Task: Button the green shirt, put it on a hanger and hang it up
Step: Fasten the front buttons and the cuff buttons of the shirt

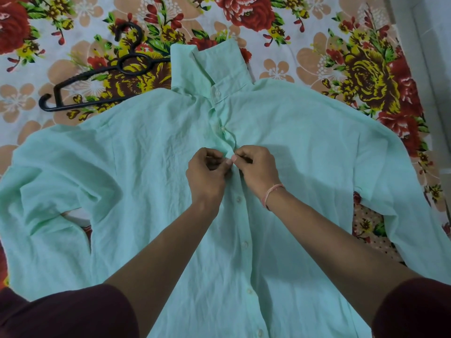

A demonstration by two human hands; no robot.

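- Nearest us, two forearms in dark red sleeves (68, 311) reach out over the green shirt (146, 172), which lies flat, front up, on the bed, arms spread wide.
- Down the near placket the buttons (244, 244) look done up and lying neat.
- Mid-chest, left hand (206, 174) and right hand (256, 167) meet, each grip pinched tight on the placket edge, thumbs touching; the button itself is hidden.
- Beyond the hands one button (222, 128) sits at a gaping placket, so I judge the upper buttons remain.
- Collar (214, 64) stands up at the far end.
- Far left, the black hanger (97, 76) waits untouched, partly under the shoulder; hanging is all to come.
- Flowered bedsheet (353, 69) everywhere, a pale wall (434, 45) far right.
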